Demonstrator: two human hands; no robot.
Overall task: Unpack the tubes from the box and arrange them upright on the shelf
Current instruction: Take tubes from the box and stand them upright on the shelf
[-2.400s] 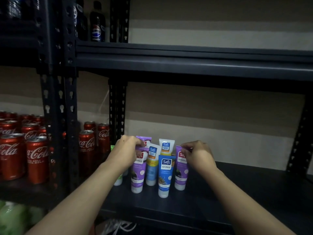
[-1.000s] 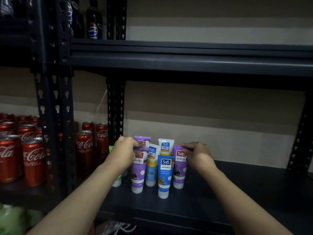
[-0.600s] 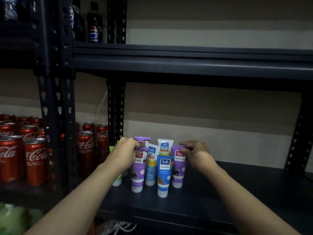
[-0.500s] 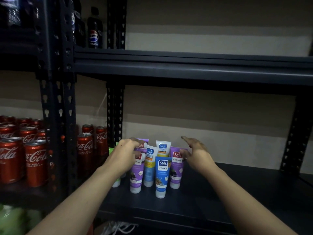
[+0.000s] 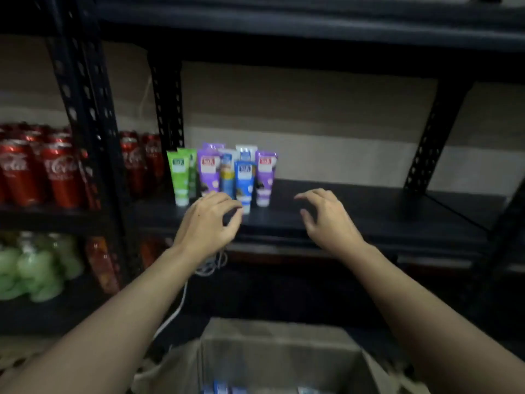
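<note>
Several tubes stand upright in a cluster at the left of the dark shelf [image 5: 355, 211]: green tubes [image 5: 179, 177], purple tubes [image 5: 265, 177], and blue tubes [image 5: 245, 180]. My left hand [image 5: 208, 223] hovers just in front of the cluster, fingers loosely curled, holding nothing. My right hand [image 5: 329, 220] hangs to the right of the tubes over the shelf's front edge, fingers relaxed and apart, also with nothing in it. An open cardboard box [image 5: 281, 356] sits below me; a few blue tube ends show at its bottom [image 5: 224, 389].
Red cola cans [image 5: 39, 172] fill the neighbouring shelf on the left, behind a black perforated post [image 5: 85, 109]. Green packs [image 5: 34, 268] sit on the shelf below them. An upper shelf [image 5: 312, 32] hangs overhead. A white cable [image 5: 181, 302] dangles under the shelf.
Both hands have let go of the tubes and pulled back toward me. My view has tilted down, so the box has come into sight and the green tubes are uncovered.
</note>
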